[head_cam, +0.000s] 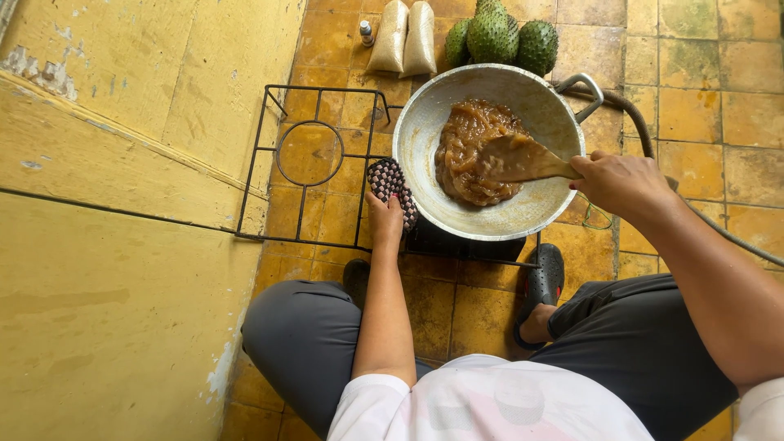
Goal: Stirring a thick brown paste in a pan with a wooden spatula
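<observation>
Wooden and smeared brown, one spatula (523,159) lies with its long axis running left-right, blade pointing left into the brown paste (469,151) in the single metal wok (523,216), handle toward the right hand (621,184) — closed around it. The left hand (385,219) grips one woven potholder (390,184) pressed against the wok's left rim. Behind on the tiled floor: three green spiky fruits (498,37), two filled bags (406,37), one small bottle (367,33).
</observation>
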